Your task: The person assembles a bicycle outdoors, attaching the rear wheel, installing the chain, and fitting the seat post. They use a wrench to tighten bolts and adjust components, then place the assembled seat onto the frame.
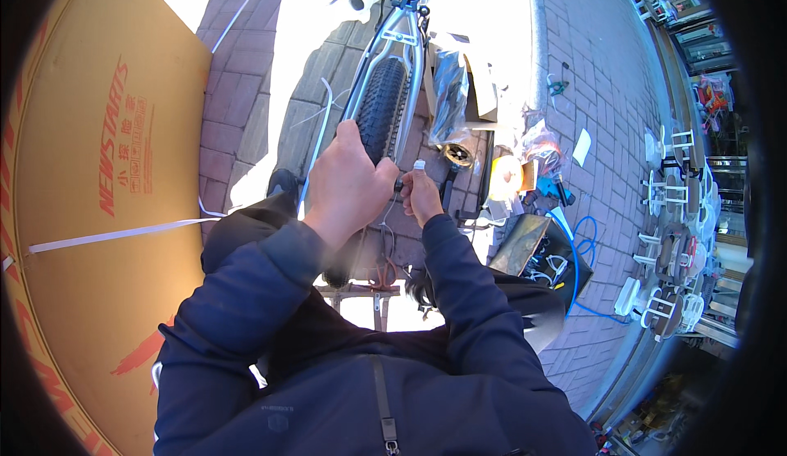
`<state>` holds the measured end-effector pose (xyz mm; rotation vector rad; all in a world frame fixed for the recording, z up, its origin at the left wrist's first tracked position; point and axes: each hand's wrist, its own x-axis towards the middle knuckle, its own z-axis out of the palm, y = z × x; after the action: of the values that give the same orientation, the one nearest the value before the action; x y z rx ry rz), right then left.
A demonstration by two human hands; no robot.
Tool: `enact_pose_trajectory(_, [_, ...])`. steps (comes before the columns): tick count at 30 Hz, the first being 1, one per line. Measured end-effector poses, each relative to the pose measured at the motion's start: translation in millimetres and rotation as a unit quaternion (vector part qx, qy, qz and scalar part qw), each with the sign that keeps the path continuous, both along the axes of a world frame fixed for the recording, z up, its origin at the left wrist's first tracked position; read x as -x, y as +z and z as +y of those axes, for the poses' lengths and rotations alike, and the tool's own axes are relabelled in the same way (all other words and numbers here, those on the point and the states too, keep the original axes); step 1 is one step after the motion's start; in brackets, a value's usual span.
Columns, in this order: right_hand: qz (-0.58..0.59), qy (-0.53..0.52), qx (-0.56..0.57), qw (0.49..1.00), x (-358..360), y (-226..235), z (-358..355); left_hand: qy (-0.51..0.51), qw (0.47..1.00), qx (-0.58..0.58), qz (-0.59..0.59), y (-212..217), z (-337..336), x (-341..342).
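Left hand [351,181], near right hand [423,197], partly hides tire [384,102].

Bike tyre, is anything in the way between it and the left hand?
Nothing visible: the left hand overlaps the near part of the black tyre. The silver frame runs along its sides. Whether hand and tyre touch is hidden.

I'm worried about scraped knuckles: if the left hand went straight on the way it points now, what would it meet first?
Probably the black knobbly tyre, just ahead of the left hand; depth is unclear, so it might pass above instead.
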<state>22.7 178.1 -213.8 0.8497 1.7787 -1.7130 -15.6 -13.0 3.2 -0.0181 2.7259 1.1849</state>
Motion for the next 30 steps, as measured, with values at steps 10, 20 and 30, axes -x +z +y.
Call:
enact_pose_trajectory(10, [0.006,0.062,0.032,0.998,1.8,1.9,0.2,0.002,1.000,0.013,0.019,-5.3,-0.1,-1.0])
enact_pose_trajectory(20, [0.042,0.024,0.024,0.999,8.2,-4.1,-14.7,0.002,1.000,0.010,0.012,-3.8,0.9,-0.8])
enact_pose_trajectory(30, [-0.070,-0.079,0.058,0.993,10.2,-8.8,-28.6,0.011,1.000,0.012,0.003,-4.5,1.4,0.7])
